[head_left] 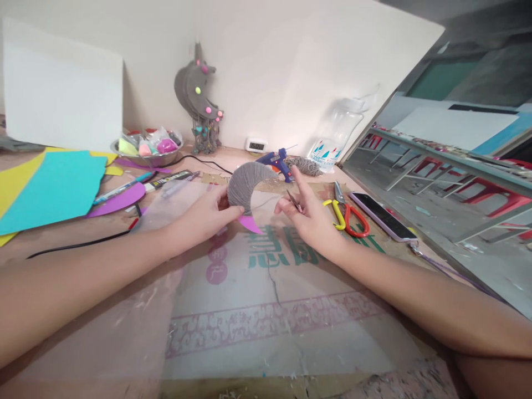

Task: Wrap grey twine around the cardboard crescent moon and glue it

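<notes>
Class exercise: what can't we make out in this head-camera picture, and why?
Head view:
- Grey yarn-wrapped crescent: part hidden behind the left grip.
- Small dark pointed object: mostly covered by the right grip.
- Yellow paper: partly under the turquoise paper; cut off by the left edge.
- Clutter on the distant grey table: too small, blurred.

We see our two arms bare from the wrists to the edges of the view. Our left forearm (103, 280) is smooth and slim at the wrist, broadening steadily toward the elbow; our right forearm (399, 296) has the same tapering shape. Our left hand (211, 210) and right hand (312, 221) are bare too, with slender fingers; the nails are too small to make out.
</notes>
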Demonstrator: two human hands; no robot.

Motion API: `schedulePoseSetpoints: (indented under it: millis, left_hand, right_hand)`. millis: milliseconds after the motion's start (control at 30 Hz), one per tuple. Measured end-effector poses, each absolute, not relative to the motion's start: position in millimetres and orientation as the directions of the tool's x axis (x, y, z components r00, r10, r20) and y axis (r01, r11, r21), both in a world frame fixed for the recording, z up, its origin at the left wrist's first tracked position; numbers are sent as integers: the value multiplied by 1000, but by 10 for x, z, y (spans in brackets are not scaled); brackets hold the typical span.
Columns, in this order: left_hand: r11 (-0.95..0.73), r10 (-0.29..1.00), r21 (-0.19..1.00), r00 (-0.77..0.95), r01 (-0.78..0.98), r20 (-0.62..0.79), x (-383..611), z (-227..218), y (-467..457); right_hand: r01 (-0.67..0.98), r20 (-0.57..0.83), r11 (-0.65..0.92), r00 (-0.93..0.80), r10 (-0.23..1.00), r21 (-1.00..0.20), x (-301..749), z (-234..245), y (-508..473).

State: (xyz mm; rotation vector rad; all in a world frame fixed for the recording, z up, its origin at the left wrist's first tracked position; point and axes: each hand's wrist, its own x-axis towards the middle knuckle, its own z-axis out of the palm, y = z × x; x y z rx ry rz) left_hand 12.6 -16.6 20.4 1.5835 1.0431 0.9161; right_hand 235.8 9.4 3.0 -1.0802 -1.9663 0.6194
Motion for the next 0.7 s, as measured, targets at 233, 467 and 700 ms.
schedulePoseSetpoints:
  millis: [233, 467, 700]
  left_hand:
    - [-265, 916, 949, 354, 173, 191, 104, 162, -139]
    - [-264, 896, 947, 411, 183, 170, 122, 149, -159]
    - [-301, 899, 904, 406, 305, 162, 91, 167, -171]
  right_hand:
    - [501, 389, 475, -272, 880, -723, 2359, 94, 108]
    - [432, 362, 619, -539, 761, -656, 2250, 62, -47]
    - [392, 465, 758, -614, 638, -522, 2314, 36, -46]
